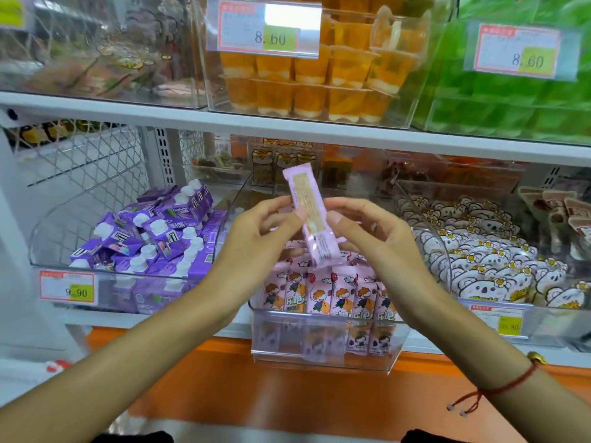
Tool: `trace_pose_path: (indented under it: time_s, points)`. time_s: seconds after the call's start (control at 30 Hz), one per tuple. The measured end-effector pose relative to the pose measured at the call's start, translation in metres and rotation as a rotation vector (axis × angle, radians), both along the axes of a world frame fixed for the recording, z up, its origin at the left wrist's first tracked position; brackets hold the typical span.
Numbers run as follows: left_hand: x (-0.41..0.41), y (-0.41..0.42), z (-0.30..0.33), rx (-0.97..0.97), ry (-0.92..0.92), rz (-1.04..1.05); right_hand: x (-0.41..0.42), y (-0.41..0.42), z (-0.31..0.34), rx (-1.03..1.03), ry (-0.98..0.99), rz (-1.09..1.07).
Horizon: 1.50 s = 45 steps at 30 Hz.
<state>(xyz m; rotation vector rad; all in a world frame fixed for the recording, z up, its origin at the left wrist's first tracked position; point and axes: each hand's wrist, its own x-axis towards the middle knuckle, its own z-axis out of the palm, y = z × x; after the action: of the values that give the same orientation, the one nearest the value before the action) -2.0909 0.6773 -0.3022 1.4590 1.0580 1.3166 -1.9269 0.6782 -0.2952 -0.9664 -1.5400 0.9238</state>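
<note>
Both the left hand (pixel 256 231) and the right hand (pixel 380 231) pinch a pink snack bar (pixel 311 215), holding it upright above the clear bin (pixel 323 356) of matching pink packets (pixel 323 292).

Definitely standing in a shop here, snack aisle by the looks of it. White shelves (pixel 287 126) are carrying clear plastic bins (pixel 395 350) that are overflowing with rows of the same packaged stuff: orange jelly cups (pixel 319 81), purple drink cartons (pixel 160 231), pink snack bars (pixel 323 295). Printed price tags (pixel 263 27) are hanging off the bin fronts, showing 8.60 and 9.90.
</note>
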Motion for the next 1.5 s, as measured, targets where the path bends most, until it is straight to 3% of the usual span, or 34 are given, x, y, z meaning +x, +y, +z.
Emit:
trace_pose_path:
  time_s: [0.17,0.33,0.53,0.63,0.7,0.8,0.93,1.13,1.3,1.5]
  points:
    - [-0.003,0.000,0.005,-0.223,-0.149,-0.039,-0.002,-0.001,0.000,-0.106,-0.054,0.052]
    - [-0.002,-0.001,0.006,-0.208,-0.181,-0.015,-0.002,-0.004,0.002,-0.082,-0.057,0.064]
    - [-0.001,0.001,0.003,-0.137,-0.280,0.086,-0.011,-0.010,-0.004,0.110,-0.160,-0.005]
    - [-0.005,0.006,0.001,-0.118,-0.295,0.079,-0.010,-0.008,-0.002,0.043,-0.083,-0.022]
    - [-0.010,0.011,0.000,-0.091,-0.322,0.090,-0.006,-0.004,0.001,-0.123,0.097,-0.018]
    - [-0.018,0.015,0.000,-0.026,-0.261,0.076,-0.002,-0.001,0.003,-0.343,0.325,0.087]
    - [-0.019,0.013,0.001,0.020,-0.187,0.001,0.003,0.000,0.002,-0.493,0.467,0.117]
    - [-0.017,0.014,-0.003,0.035,-0.201,0.048,0.008,0.004,-0.001,-0.497,0.432,0.086]
    - [-0.017,0.016,-0.003,0.095,-0.247,0.130,0.008,0.008,-0.003,-0.318,0.323,0.075]
    - [-0.015,0.019,-0.005,0.213,-0.009,0.137,0.007,0.020,-0.010,-0.242,0.243,-0.023]
